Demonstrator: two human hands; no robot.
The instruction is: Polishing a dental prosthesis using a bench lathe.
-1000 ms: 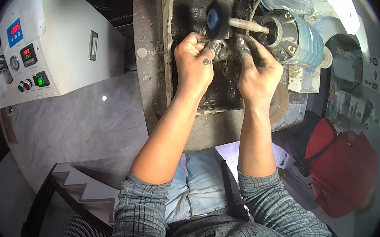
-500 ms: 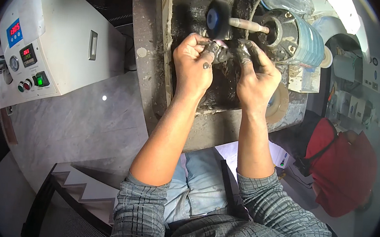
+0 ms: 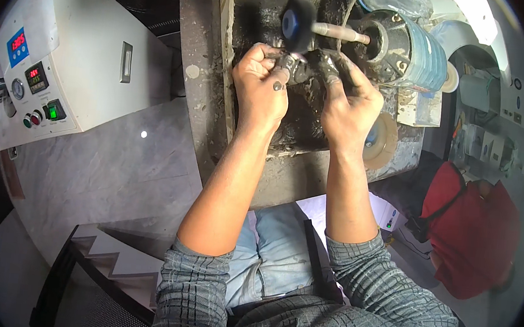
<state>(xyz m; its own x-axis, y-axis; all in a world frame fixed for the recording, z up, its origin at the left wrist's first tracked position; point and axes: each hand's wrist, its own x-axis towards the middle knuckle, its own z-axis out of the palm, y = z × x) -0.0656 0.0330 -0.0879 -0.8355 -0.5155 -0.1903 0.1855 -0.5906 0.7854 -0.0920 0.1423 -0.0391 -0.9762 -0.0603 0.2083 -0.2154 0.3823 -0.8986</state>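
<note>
A black wheel with a blue hub (image 3: 298, 24) sits on the end of a metal shaft (image 3: 338, 32), and its blurred rim suggests spinning. Just below the wheel my left hand (image 3: 262, 81) is closed, its dirt-blackened thumb and fingers pinched together. Facing it from the right, my right hand (image 3: 351, 103) has its thumb and fingers pressed together, also blackened. Between the fingertips is a small, dark-smeared piece whose kind I cannot make out. The shaft comes from a motor with a bluish wrapped casing (image 3: 429, 56) on the right.
Both hands are inside a grimy tray with a pale raised rim (image 3: 229, 107). A round tan wheel (image 3: 382, 143) lies at the right of the bench. On the left stands a white cabinet with displays and buttons (image 3: 96, 53). A person in red (image 3: 469, 234) is at the far right.
Both hands have shifted slightly left, and my right fingertips are closer to my left ones. A pinkish bit seen at the left fingertips no longer shows.
</note>
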